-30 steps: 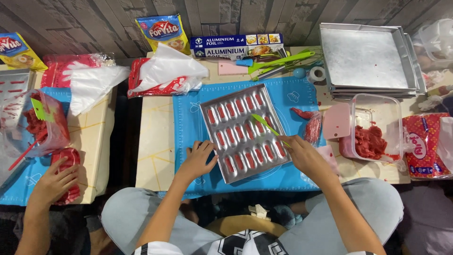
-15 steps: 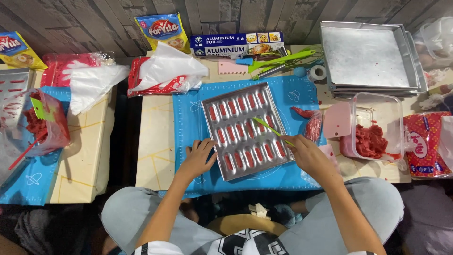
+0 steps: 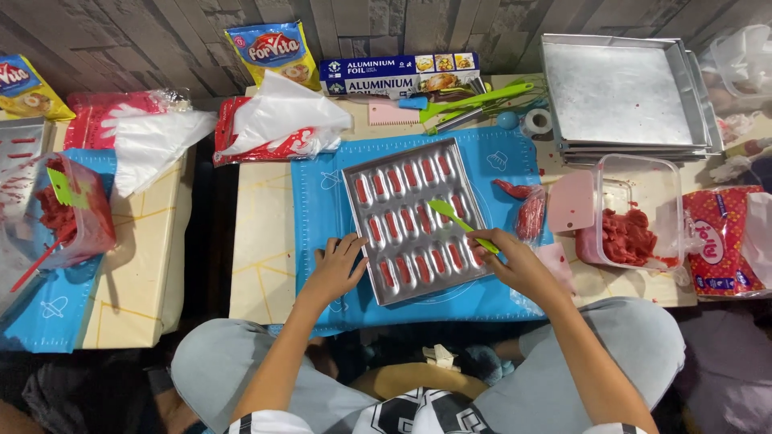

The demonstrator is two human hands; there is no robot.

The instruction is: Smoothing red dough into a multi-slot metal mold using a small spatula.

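Nearest, the left hand (image 3: 336,269) rests flat and open, fingers spread, on the blue mat (image 3: 322,205), touching the near-left edge of the metal mould tray (image 3: 416,219). The right hand (image 3: 519,264) has its grip closed on a green spatula (image 3: 460,223), at its near end. The spatula's long axis runs from near right to far left, and its flat blade points far-left over the middle of the tray. The tray lies skewed on the mat, its long axis running near to far, its oval pockets filled with red paste. Bare mat shows left of the tray and along its far edge. Right of it lie a red-filled piping bag (image 3: 528,213), a pink scraper (image 3: 570,201) and a clear tub (image 3: 635,210) of red paste. Farther off, stacked baking pans (image 3: 619,92) sit on the table (image 3: 261,249).
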